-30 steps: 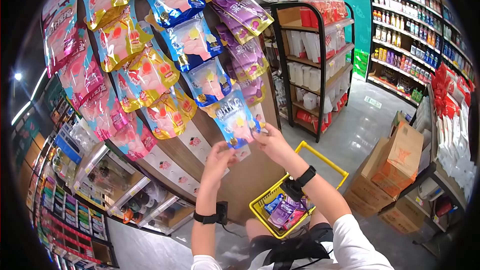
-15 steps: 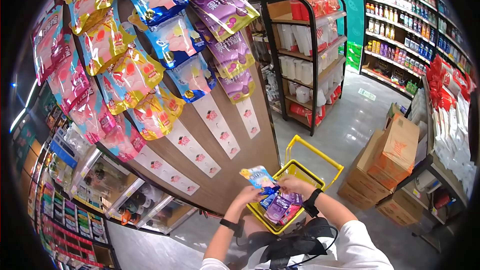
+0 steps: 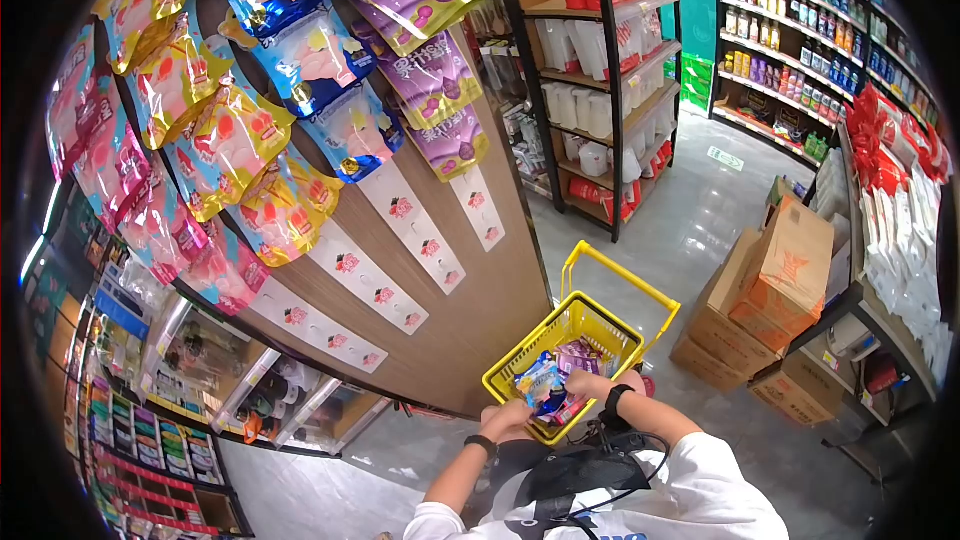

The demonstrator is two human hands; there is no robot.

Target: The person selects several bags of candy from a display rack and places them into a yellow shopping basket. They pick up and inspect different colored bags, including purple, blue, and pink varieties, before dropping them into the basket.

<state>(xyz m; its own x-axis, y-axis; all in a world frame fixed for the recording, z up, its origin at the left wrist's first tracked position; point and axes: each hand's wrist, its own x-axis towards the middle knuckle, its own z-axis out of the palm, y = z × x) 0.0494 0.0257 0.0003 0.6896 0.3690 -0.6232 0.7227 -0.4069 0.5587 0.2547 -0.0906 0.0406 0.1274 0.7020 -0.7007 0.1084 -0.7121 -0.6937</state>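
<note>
A blue gummy bag [image 3: 541,377] is down inside the yellow shopping basket [image 3: 497,386], on top of other bags. My left hand [image 3: 508,417] is closed at the bag's lower left side, over the basket's near rim. On the other side, my right hand [image 3: 588,386] is closed at the bag's right edge. The fingertips of both hands are small and partly hidden. Purple gummy bags [image 3: 580,354] lie in the basket beside the blue one, and a bit of pink packaging shows under my right hand.
Blue [image 3: 350,130], purple [image 3: 440,80], yellow [image 3: 240,135] and pink gummy bags [image 3: 110,155] hang on strips on a brown panel [image 3: 455,340]. The basket's yellow handle [image 3: 625,275] sticks up. Cardboard boxes [image 3: 780,270] stand right; a black-framed rack [image 3: 600,90] is ahead.
Both hands have lowered the blue gummy bag from above the basket down into it. The view has shifted slightly, and more of the basket shows.
</note>
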